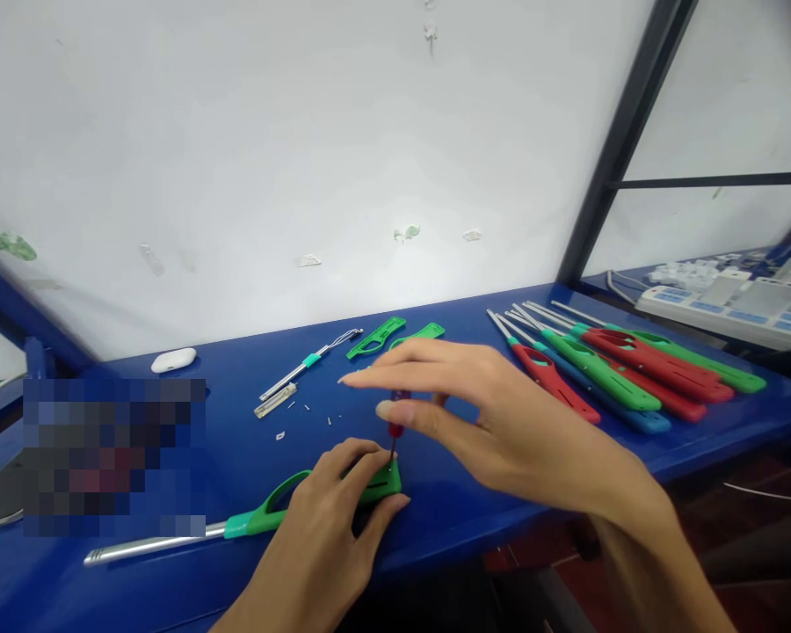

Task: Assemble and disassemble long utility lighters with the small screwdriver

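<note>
On the blue table lies a green long-necked gas lighter (264, 517), its metal tube pointing left. My left hand (339, 501) is closed around the lighter's handle and presses it down near the front edge. A red-handled screwdriver (396, 429) stands upright with its tip at the handle's right end. My right hand (488, 422) holds the screwdriver between thumb and fingers, which hide the top of it. Behind my hands are two green handle shells (377, 338), a bare metal lighter tube with wires (296, 371), a pale clear inner part (275, 400) and several small screws (307, 408).
Several red, green and blue lighters (606, 369) lie in a row at the right. A white earbud case (173, 360) sits at the back left. Power strips (731, 308) rest on the far right behind a dark metal post (616, 149). A blurred-out patch covers the left side.
</note>
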The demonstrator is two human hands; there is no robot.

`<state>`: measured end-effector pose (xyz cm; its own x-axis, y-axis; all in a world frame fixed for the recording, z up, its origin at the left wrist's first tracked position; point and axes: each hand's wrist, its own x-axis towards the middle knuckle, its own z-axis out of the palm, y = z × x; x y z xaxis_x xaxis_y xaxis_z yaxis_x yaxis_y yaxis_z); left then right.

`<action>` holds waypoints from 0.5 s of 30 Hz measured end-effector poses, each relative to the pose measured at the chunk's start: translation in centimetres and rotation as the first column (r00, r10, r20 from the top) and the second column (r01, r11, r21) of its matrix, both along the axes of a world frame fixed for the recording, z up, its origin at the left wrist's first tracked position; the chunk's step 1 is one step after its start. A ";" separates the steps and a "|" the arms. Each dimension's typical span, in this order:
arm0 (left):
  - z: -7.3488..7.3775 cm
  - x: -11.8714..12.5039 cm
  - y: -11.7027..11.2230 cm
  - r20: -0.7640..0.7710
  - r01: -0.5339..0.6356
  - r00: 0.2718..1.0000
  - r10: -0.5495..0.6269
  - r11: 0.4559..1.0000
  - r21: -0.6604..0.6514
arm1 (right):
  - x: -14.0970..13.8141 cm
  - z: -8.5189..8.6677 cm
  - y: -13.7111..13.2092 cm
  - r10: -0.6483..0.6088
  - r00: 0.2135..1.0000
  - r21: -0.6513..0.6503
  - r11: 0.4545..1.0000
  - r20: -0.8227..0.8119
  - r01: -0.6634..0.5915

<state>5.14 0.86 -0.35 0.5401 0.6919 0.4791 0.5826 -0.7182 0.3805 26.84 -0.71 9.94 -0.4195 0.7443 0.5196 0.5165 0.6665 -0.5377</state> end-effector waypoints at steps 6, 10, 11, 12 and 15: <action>0.4 0.4 0.2 0.033 -0.005 0.999 0.004 1.000 0.020 | -0.7 -0.3 1.1 0.096 0.986 -0.028 0.995 -0.137 -0.101; 0.1 0.2 0.1 0.044 -0.026 0.999 0.024 0.999 0.039 | -0.2 0.0 0.8 0.092 0.982 -0.114 0.987 -0.167 -0.112; 0.0 0.2 0.1 0.042 -0.035 0.999 0.034 0.999 0.035 | 0.1 0.1 0.6 0.091 0.983 -0.131 0.985 -0.160 -0.112; -0.1 0.1 0.1 0.040 -0.045 0.998 0.044 0.999 0.029 | 0.4 0.2 0.3 0.093 0.984 -0.142 0.983 -0.150 -0.115; -0.1 0.1 0.2 0.038 -0.059 0.998 0.058 0.998 0.023 | 0.9 0.4 0.1 0.102 0.986 -0.129 0.985 -0.130 -0.119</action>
